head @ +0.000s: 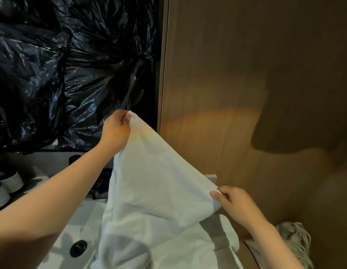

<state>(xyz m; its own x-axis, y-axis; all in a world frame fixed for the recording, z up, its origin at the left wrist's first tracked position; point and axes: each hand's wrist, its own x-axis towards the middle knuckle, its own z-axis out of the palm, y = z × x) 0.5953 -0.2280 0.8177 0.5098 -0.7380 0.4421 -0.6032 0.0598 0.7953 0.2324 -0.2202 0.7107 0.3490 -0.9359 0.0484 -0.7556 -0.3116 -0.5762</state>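
Above the pale counter [89, 216], our left hand [116, 131] pinches one corner of the white towel [159, 183], high and far; our right hand [236, 202] pinches the other, lower and nearer. Held edge slants down rightward; the rest drapes onto the counter.

Both of your arms show bare, from the hands down to the picture's edge. Your left forearm [52, 200] looks the larger of the two, broad and smooth, and its lower part lies in shadow near the bottom corner. Your left hand [115, 131] is bare, with a patch of warm light across its back. Your right forearm [275, 243] is bare too and looks slimmer. Your right hand [234, 202] is bare; its thumbnail [213, 194] looks short and plain.
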